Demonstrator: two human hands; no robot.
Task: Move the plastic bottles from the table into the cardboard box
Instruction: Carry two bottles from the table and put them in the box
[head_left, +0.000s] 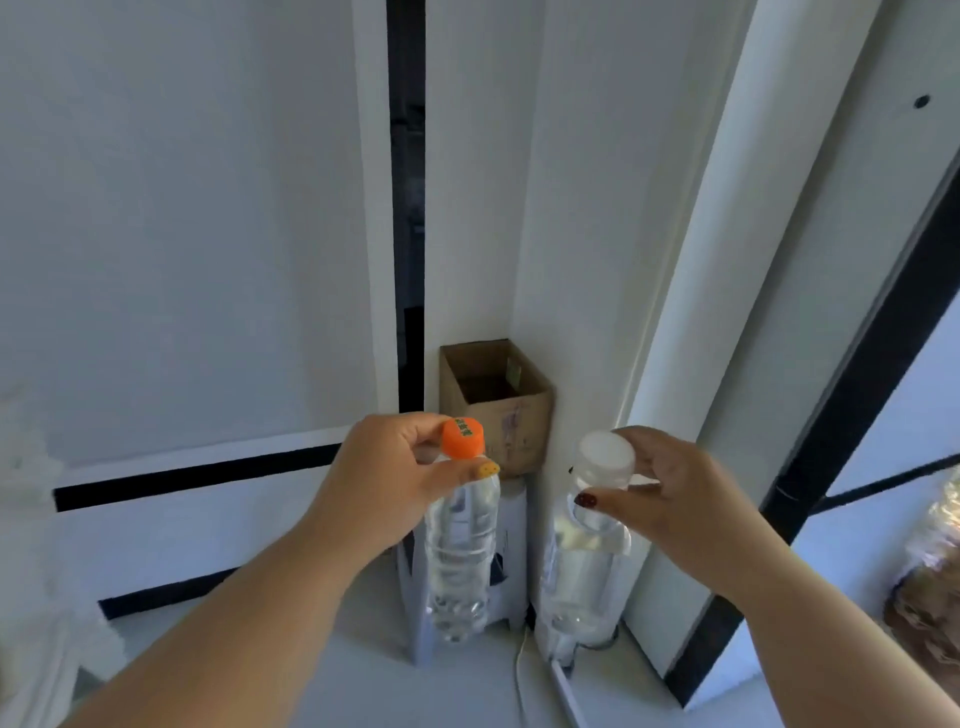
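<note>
My left hand (387, 475) pinches the neck of a clear plastic bottle with an orange cap (460, 540), which hangs upright in the air. My right hand (657, 499) holds a second clear bottle with a white cap (582, 577) by its neck, also hanging upright. An open brown cardboard box (498, 402) stands in the wall corner just beyond and between the two bottles. Its inside looks dark, and I cannot tell what it holds.
The box rests on a white stand (511, 530) in the corner. White walls with black strips surround it. A thin white cable (519, 670) runs on the floor below. Crinkled clear plastic (935, 525) shows at the right edge.
</note>
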